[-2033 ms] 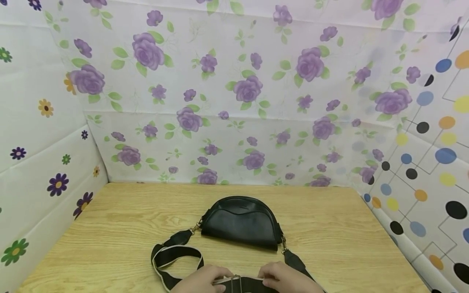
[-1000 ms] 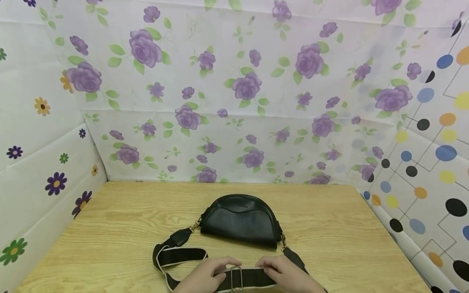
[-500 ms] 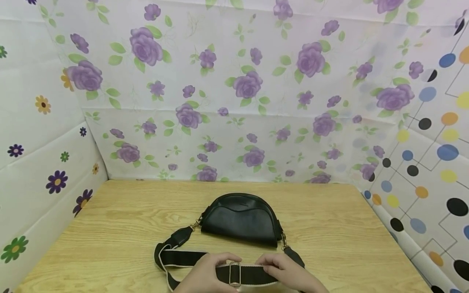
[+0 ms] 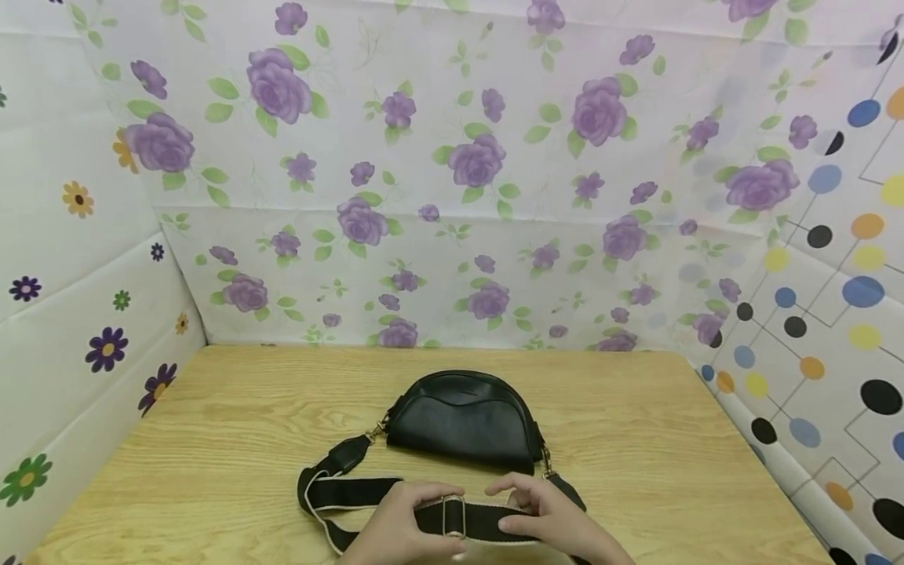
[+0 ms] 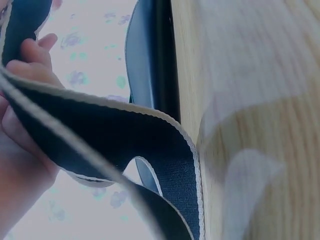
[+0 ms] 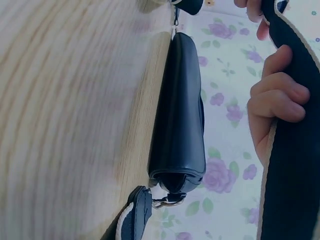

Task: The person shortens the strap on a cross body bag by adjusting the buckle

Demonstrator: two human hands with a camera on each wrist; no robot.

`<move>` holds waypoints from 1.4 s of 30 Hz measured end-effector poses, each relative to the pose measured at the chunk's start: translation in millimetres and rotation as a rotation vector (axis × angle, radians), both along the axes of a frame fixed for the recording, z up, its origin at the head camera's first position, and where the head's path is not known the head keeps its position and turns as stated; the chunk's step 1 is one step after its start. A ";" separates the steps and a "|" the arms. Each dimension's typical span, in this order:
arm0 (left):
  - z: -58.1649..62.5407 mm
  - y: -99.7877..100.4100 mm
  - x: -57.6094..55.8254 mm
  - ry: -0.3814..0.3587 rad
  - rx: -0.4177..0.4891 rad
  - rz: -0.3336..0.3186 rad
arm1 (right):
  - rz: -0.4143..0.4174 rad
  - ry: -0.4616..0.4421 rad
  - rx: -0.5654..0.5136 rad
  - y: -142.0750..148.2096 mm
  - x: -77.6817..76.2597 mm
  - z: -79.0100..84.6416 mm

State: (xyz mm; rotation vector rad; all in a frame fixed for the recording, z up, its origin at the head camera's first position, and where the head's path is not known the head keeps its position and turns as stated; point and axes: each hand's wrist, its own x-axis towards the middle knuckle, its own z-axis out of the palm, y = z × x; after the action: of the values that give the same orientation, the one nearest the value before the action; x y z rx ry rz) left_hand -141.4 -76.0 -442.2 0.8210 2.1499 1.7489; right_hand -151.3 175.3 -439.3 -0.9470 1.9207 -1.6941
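Note:
A black half-moon handbag [image 4: 462,428] lies on the table, its clasps joined to a wide black shoulder strap [image 4: 490,524] with pale edging. Near the table's front my left hand [image 4: 404,524] holds the strap just left of its metal slider buckle [image 4: 444,516], forefinger along the top edge and thumb below. Right of the buckle, my right hand [image 4: 558,519] grips the same strap, thumb on its front face and forefinger raised. In the right wrist view, the fingers [image 6: 280,102] of that hand curl over the strap's edge. The left wrist view shows the strap [image 5: 100,127] crossing before the left hand.
The wooden table [image 4: 282,400] is walled by a rose-printed cloth [image 4: 480,235] behind and patterned cloths at both sides. A slack strap loop [image 4: 346,493] lies at the left; a leather strap end [image 4: 567,490] hangs from the bag's right clasp.
Both hands have raised the strap slightly, and the buckle now faces the head camera. My left thumb has moved below the buckle. The right forefinger has lifted off the strap's edge. The bag stays put.

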 end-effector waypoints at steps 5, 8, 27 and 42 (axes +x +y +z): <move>-0.7 -0.3 -0.4 0.004 0.065 -0.032 | -0.017 -0.032 -0.032 0.5 -0.1 1.2; 0.3 0.1 0.1 -0.017 0.117 -0.038 | -0.055 -0.112 -0.030 0.9 -0.7 1.6; 2.5 3.2 0.7 -0.101 0.250 -0.118 | -0.102 -0.317 -0.117 -8.5 -1.1 -2.5; 3.6 10.0 3.2 -0.088 0.203 -0.080 | -0.108 -0.423 -0.127 -19.3 3.0 2.1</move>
State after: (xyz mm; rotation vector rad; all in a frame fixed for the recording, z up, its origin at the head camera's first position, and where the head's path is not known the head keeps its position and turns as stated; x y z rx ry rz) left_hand -138.2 -65.9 -438.7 0.8481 1.8803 1.9458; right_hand -148.3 156.0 -437.1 -0.4790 1.6224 -1.9137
